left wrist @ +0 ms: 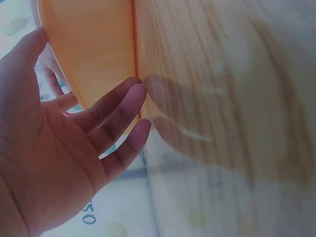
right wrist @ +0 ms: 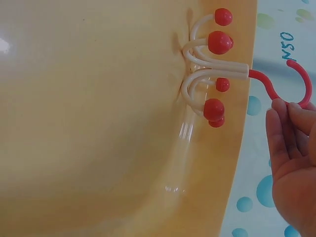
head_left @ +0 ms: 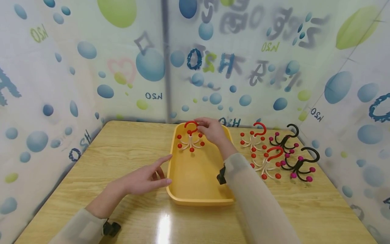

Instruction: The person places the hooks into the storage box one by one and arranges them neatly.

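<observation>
A yellow plastic tray (head_left: pixel 195 179) stands lengthwise on the wooden table. At its far end, my right hand (head_left: pixel 213 132) pinches the red hook of a multi-claw hanger (right wrist: pixel 224 70), whose white prongs end in red balls. In the right wrist view, thumb and fingertips meet on the curve of that hook, and the prongs sit low against the tray's end wall. My left hand (head_left: pixel 141 179) is beside the tray's left wall, fingers spread and loosely extended, thumb and index fingertip touching or close to the wall. Nothing is held in its palm (left wrist: pixel 54 153).
Right of the tray lie two more red-and-white hangers, one farther back (head_left: pixel 252 140) and one nearer (head_left: pixel 265 165). Beyond them are two black hangers with magenta balls, one behind (head_left: pixel 284 139) and one in front (head_left: pixel 298 166). A patterned curtain (head_left: pixel 134 101) borders the table's back edge.
</observation>
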The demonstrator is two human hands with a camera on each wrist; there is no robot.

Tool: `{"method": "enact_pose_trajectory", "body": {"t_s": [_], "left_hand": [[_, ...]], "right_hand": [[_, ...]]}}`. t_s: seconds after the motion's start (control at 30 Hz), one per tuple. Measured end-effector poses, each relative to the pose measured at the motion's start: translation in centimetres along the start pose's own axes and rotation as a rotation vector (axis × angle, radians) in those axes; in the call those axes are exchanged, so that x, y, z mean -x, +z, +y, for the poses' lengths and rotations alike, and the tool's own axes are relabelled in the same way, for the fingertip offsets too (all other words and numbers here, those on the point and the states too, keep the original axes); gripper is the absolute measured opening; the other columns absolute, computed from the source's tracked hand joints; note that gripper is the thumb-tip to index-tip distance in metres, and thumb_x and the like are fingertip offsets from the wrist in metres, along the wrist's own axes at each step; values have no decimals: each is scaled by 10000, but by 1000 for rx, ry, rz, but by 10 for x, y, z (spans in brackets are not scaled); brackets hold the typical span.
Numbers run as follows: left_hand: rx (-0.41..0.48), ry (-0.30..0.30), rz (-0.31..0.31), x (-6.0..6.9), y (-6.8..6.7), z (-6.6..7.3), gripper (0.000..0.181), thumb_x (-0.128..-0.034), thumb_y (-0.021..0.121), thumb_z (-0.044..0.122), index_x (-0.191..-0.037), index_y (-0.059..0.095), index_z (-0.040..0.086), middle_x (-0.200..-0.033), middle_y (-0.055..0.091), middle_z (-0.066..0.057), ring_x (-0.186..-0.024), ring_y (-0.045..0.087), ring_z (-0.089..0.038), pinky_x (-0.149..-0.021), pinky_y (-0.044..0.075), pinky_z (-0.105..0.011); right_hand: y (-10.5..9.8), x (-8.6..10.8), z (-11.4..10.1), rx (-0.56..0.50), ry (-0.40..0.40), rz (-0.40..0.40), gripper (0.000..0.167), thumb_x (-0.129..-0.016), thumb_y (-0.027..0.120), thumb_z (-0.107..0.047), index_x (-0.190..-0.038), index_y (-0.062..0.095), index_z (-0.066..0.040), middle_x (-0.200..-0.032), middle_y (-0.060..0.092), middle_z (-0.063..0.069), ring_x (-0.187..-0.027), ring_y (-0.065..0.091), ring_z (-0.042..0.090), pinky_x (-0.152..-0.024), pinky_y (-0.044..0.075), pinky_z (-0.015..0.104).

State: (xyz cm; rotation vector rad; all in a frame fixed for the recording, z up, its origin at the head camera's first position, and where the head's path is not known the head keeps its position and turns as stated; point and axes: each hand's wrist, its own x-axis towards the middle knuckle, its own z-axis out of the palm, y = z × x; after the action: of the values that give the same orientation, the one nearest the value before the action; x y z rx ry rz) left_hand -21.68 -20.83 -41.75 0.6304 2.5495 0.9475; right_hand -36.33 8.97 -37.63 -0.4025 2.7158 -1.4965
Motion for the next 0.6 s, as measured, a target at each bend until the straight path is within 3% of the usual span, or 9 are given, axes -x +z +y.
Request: {"method": "enact_pose_trajectory", "body": {"t_s": [0.3,0.6], "left_hand": [[1,-8,-4,-1,0,3,910,-1047,676,611,-1763,212,297,-1147,721,-1,-971,680,-129,-863,569,-381],[-7,-2,-5,-1,0,1,908,-1048,685,594,-1762,209,296,-1146,714,-2,-954,677,-135,-841,567,-365]], "right_hand": [[-25,14,-3,5,-27,-4,413,-1121,644,-140,-1532,662,-176,-1386,731,159,-1144,757,364,-1066,598,524],[-83,43,-14,49,-40,8,318,-1115,666,-173,-1426,723,-144,-1321,758,132,-1067,744,315,-999,629,482]]}}
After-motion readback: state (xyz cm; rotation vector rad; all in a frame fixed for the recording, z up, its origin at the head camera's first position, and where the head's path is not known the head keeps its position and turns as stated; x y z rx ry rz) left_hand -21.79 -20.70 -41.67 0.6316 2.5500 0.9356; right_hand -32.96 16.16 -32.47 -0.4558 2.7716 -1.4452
